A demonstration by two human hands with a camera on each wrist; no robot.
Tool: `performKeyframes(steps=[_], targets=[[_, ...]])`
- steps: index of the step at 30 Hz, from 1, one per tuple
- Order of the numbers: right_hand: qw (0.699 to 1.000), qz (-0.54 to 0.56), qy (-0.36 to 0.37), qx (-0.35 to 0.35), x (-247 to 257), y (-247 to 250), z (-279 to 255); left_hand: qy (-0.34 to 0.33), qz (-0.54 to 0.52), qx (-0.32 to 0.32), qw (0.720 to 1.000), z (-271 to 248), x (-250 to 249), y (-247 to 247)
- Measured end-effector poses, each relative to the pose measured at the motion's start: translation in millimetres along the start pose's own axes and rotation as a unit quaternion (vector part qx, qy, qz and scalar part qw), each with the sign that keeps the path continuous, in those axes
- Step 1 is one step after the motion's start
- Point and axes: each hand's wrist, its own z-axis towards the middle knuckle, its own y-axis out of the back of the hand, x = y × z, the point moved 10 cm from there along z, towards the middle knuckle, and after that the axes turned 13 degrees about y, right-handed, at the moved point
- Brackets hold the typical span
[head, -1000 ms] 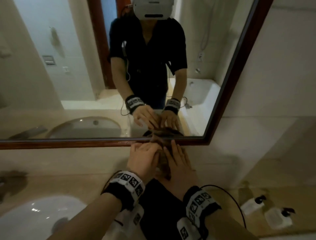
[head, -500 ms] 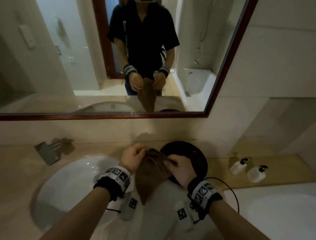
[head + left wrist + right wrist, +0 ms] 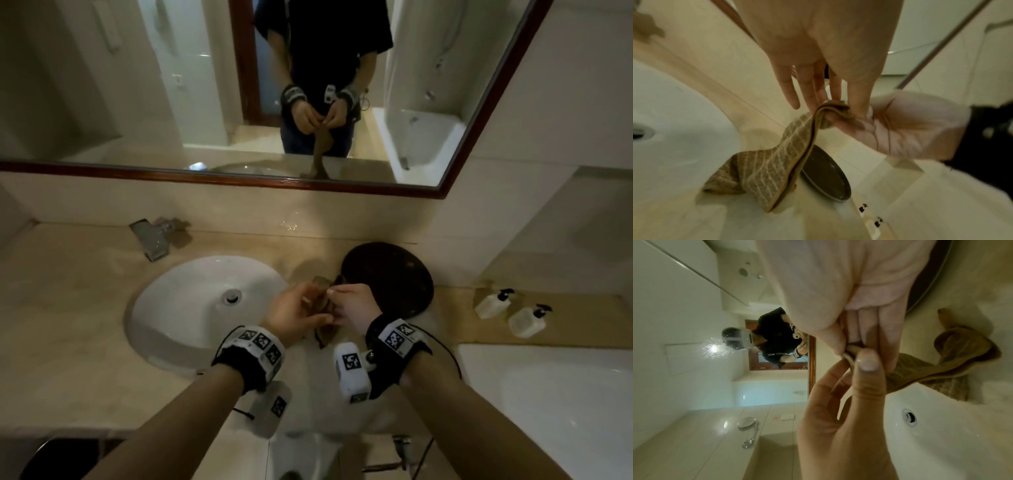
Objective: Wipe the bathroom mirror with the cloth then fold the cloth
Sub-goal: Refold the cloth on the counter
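A brown ribbed cloth hangs between my two hands above the counter, just right of the sink. My left hand pinches its top edge between thumb and fingers. My right hand pinches the same edge close beside it. In the left wrist view the cloth drapes down doubled, its lower end resting on the counter beside a dark dish. The right wrist view shows both thumbs meeting on the cloth edge. The mirror in its dark wooden frame is on the wall ahead, apart from both hands.
A white sink lies left of my hands, with a faucet behind it. A round dark dish sits just behind my right hand. Two pump bottles stand at the right. A white bathtub edge is lower right.
My hands came down from the mirror's lower edge to above the counter, carrying the cloth. They have drawn together on its top edge, and the cloth now hangs lower.
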Motion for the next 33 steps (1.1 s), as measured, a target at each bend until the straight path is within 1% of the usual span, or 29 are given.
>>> performKeyframes(steps=[3,6,7,9,11,14,16,17,19,21,22,24,26,29,31,33], targets=[[1.0,0.003,0.002,-0.006,-1.3,-2.9,-7.2,-0.014,0.083,-0.032,0.996,-8.4,-6.7,-0.7],[1.0,-0.012,0.016,-0.001,-4.7,-2.0,-14.0,-0.025,0.1,-0.063,0.993,-13.4,-6.7,-1.8],[0.999,-0.035,0.031,0.003,-5.7,-0.5,-15.3,-0.026,0.089,-0.071,0.993,-14.9,-6.0,-1.4],[0.99,-0.122,0.072,0.009,-3.3,5.4,-17.5,-0.009,0.069,-0.083,0.994,-17.8,-1.5,0.6],[0.968,-0.224,0.11,0.008,0.7,14.4,-17.2,0.026,0.045,-0.085,0.995,-18.7,8.2,4.4],[0.94,-0.324,0.108,0.007,9.3,31.3,-20.6,0.065,0.022,-0.109,0.992,-17.3,20.7,20.5],[0.93,-0.35,0.117,-0.006,22.3,45.6,-21.6,0.09,0.012,-0.138,0.986,-17.6,21.4,42.4],[0.927,-0.353,0.124,-0.016,29.3,54.6,-19.5,0.104,-0.01,-0.144,0.984,-17.3,19.9,55.0],[0.932,-0.34,0.122,-0.045,45.9,75.0,-16.4,0.128,-0.07,-0.16,0.976,-15.7,14.1,81.7],[0.922,-0.352,0.144,-0.064,67.6,91.6,-10.1,0.137,-0.139,-0.164,0.967,-8.1,7.5,106.6],[0.909,-0.376,0.165,-0.068,82.2,96.3,-7.3,0.126,-0.155,-0.165,0.966,-4.2,1.2,119.5],[0.877,-0.424,0.216,-0.07,114.6,100.5,-5.5,0.09,-0.145,-0.181,0.969,1.7,-17.1,145.5],[0.848,-0.451,0.27,-0.069,148.9,101.2,-9.6,0.054,-0.116,-0.207,0.97,1.6,-40.4,167.3],[0.798,-0.482,0.349,-0.098,191.2,106.2,-24.8,0.023,-0.093,-0.252,0.963,-9.2,-65.9,188.9],[0.773,-0.501,0.376,-0.102,199.8,109.3,-36.3,0.008,-0.1,-0.254,0.962,-21.1,-74.0,188.5],[0.749,-0.529,0.388,-0.097,195.2,110.5,-49.7,-0.002,-0.118,-0.241,0.963,-36.6,-70.3,175.9]])
